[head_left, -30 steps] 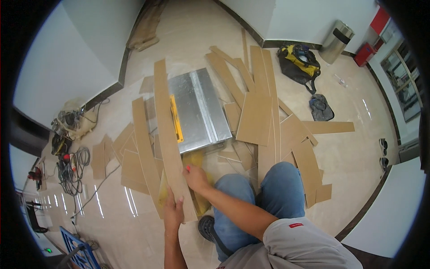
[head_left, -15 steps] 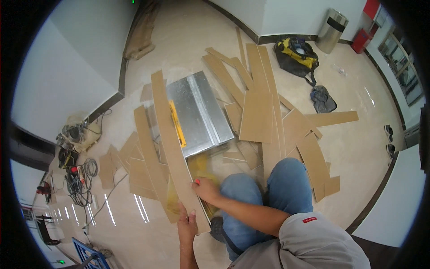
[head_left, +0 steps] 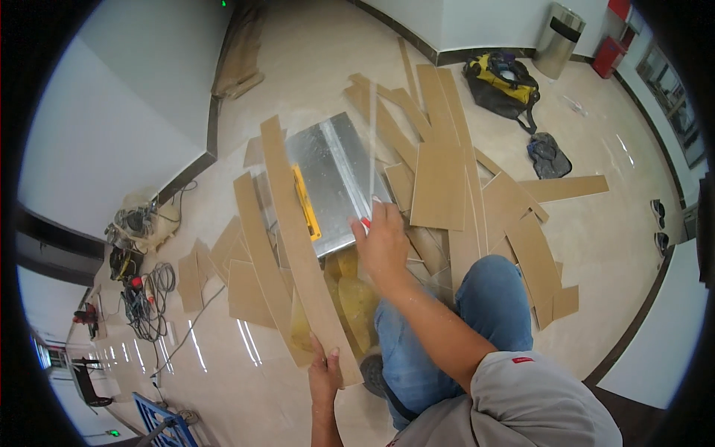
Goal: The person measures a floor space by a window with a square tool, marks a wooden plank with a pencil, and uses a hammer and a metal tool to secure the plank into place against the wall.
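Observation:
A long brown plank slants over the left side of a grey metal-topped box. My left hand grips the plank near its close end, the thumb on top. My right hand is closed, raised over the box's near right corner. A thin pale strip stands up from its fingers, and a small red-tipped tool shows between them; its kind is hidden. A yellow level-like bar lies on the box beside the plank. Yellowish sheeting lies below the box.
Brown board offcuts are strewn to the right of the box, with more boards on the left. Coiled cables lie far left. A black-and-yellow tool bag and a metal bin stand at the back right.
My right hand has left the plank's edge and moved up and right, now with the thin strip in it. My left hand still holds the plank. The view has shifted slightly.

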`<state>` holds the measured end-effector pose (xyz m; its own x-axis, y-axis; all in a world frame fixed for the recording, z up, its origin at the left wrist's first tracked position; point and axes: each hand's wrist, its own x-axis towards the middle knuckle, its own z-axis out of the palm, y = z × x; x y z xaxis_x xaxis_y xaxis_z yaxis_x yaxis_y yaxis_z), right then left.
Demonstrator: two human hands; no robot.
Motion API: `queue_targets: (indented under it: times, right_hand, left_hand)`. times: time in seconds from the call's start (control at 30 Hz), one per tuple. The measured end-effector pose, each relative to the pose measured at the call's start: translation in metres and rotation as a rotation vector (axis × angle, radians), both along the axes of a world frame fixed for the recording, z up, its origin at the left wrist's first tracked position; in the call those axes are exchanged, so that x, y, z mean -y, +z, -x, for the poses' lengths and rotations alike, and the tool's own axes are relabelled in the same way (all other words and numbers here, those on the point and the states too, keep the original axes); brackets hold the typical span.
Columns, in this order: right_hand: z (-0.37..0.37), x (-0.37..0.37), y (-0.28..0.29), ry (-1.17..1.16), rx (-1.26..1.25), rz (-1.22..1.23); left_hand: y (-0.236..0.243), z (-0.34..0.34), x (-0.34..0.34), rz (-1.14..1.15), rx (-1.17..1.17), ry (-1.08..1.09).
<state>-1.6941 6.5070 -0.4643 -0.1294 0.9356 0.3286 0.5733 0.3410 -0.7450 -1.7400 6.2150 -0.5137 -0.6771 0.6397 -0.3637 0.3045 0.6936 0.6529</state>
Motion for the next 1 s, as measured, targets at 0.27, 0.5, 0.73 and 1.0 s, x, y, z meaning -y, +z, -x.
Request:
queue_targets:
  times: [0.27,0.5,0.73,1.0]
  right_hand:
    - [0.057,0.027,-0.065,0.392,0.143,0.589]
    - [0.063,0.043,-0.086,0.392,0.014,0.648]
    - [0.053,0.050,-0.089,0.411,0.064,0.701]
    - [0.041,0.066,-0.082,0.478,0.105,0.717]
  left_hand:
    - [-0.008,-0.008,0.005,0.003,-0.001,0.018]
    - [0.009,-0.019,0.003,-0.005,0.043,0.045]
    - [0.015,-0.024,0.005,0.025,0.103,0.076]
    - [0.017,-0.034,0.025,0.060,0.160,0.091]
